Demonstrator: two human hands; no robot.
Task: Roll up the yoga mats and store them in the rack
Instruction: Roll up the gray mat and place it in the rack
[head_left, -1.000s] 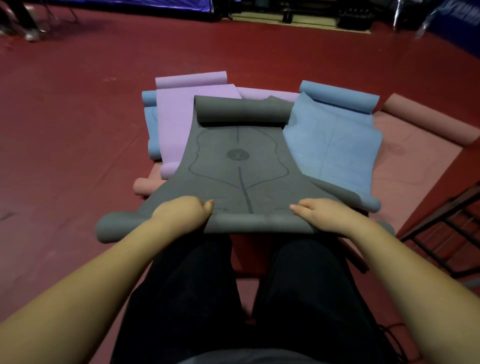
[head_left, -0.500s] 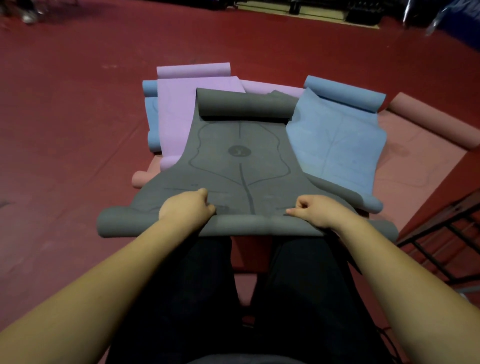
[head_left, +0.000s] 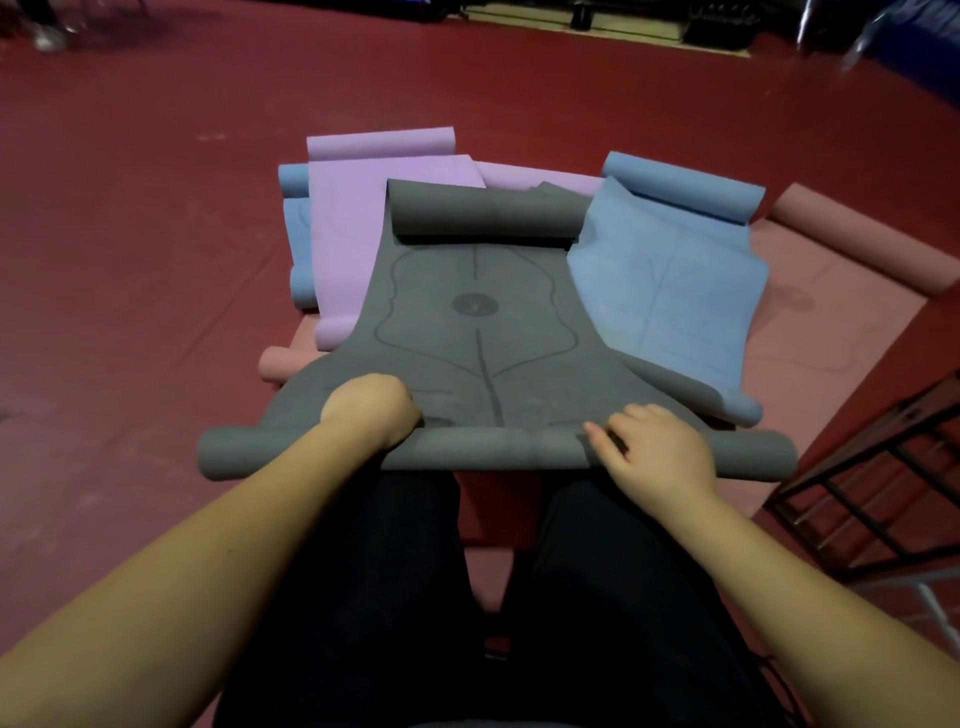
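The grey mat (head_left: 475, 332) lies on top of the pile on the red floor (head_left: 130, 260), matte and foam-like, its near end wound into a tight cylinder and its far end curled into a looser roll. A round emblem and thin curving guide lines are printed on it; no writing can be read. The left hand (head_left: 371, 410) rests on the near roll with fingers curled over it, the grip closed on the mat. The right hand (head_left: 657, 452) lies on the same roll, fingers bent, thumb stretched along the roll. Under the grey mat lie a lilac mat (head_left: 363, 228), a blue mat (head_left: 670, 291) with faint lines and a pink mat (head_left: 831, 332), each with rolled ends. A dark metal rack (head_left: 883, 483) stands at the right.
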